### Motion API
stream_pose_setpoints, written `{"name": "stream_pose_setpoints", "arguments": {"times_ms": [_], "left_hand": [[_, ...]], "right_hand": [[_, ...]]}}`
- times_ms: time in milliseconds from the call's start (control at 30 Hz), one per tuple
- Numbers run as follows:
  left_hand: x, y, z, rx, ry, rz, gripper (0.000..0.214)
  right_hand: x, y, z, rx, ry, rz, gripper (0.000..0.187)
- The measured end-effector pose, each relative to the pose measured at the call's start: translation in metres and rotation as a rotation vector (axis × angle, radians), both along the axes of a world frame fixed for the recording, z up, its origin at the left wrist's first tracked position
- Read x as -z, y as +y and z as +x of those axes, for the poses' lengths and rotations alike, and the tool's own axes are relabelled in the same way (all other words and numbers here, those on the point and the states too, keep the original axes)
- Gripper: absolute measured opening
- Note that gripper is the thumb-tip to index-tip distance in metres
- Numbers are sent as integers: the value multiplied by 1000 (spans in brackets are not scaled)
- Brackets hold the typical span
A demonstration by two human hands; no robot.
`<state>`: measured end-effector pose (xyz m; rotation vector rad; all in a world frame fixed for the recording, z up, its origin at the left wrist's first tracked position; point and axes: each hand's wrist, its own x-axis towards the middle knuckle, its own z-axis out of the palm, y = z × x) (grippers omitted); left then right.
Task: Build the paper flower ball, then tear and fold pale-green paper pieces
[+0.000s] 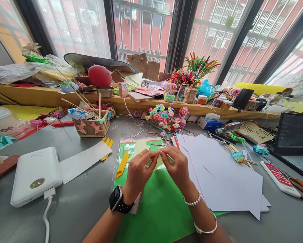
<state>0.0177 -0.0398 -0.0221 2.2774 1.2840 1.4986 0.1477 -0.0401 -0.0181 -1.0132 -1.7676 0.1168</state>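
Note:
My left hand [142, 167] and my right hand [176, 165] meet above a green sheet [158, 209], thumbs and forefingers pinched together. Between them is a small piece of pale yellow-green paper [160, 166], mostly covered by my fingers, so its folds are hard to make out. Another pale green paper strip [140, 147] lies just behind my left hand. To its left is a folded yellow paper strip [122, 164] on the clear plastic packet. Scissors [159, 144] lie beyond my fingertips, partly hidden.
White paper sheets [224, 179] spread out on the right, near a red-and-white calculator [280, 179]. At left sit a white power bank [36, 177] with a cable and a white strip [85, 161]. Behind are a cardboard basket [92, 128] and crocheted flowers [163, 116].

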Motion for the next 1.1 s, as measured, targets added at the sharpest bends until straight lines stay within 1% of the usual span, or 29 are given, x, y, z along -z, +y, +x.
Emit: {"name": "stream_pose_setpoints", "arguments": {"times_ms": [133, 233, 333, 433, 533, 633, 733, 900, 1000, 1100], "left_hand": [[0, -1, 1, 5, 5, -12, 14], [-1, -1, 1, 8, -30, -39, 14], [-4, 0, -2, 12, -108, -117, 13], [-7, 4, -7, 55, -254, -277, 14], [-10, 6, -10, 114, -418, -448, 17], [-13, 6, -9, 138, -552, -597, 20], [-14, 5, -7, 181, -659, -717, 23], [-13, 7, -7, 246, -766, -822, 23], [-13, 7, -7, 263, -825, -865, 22], [-12, 6, -6, 276, -868, -883, 22]], "right_hand": [[1, 0, -1, 3, -3, -2, 16], [0, 0, 0, 0, 20, -12, 16], [-3, 0, 2, -32, 67, -68, 16], [-5, 1, 6, -46, 115, -189, 16], [-5, 2, 8, -37, 176, -343, 20], [-4, 4, 9, -37, 258, -487, 26], [-3, 5, 9, -72, 358, -619, 30], [-5, 4, 9, -170, 547, -804, 33], [-6, 3, 8, -238, 657, -850, 32], [-5, 3, 6, -286, 739, -861, 32]]}}
